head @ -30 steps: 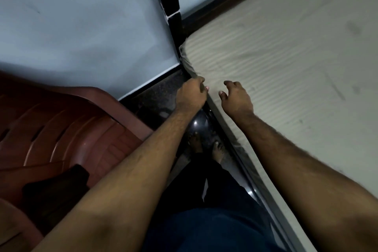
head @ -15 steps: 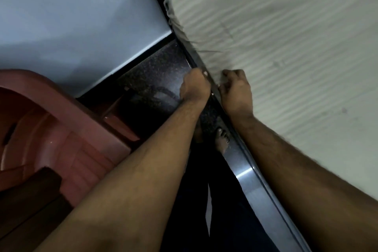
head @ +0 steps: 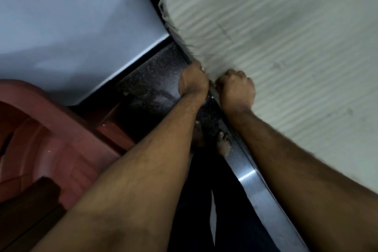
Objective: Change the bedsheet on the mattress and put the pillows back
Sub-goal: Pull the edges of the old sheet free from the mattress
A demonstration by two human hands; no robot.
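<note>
the mattress [head: 286, 47] fills the upper right of the head view, covered by a pale bedsheet [head: 255, 26] with faint woven stripes and a few small dark marks. its rounded corner sits at the top centre, next to a grey-blue wall [head: 71, 16].

both hands meet at the near edge of the mattress, just beside each other. the left hand [head: 193, 84] is curled at the very edge, its fingers tucked down over the side against the sheet. the right hand [head: 237, 90] is closed into a fist on top of the sheet edge, knuckles up, fingers bunched round the fabric. the cloth puckers slightly between the two hands.

below them runs a dark, glossy bed frame rail [head: 251, 178], catching a strip of light. the person's bare feet [head: 223, 143] stand on a dark speckled floor [head: 155, 80] beside the rail. a reddish-brown plastic chair [head: 47, 139] stands at the lower left, with a dark cloth [head: 26, 206] lying on it.
</note>
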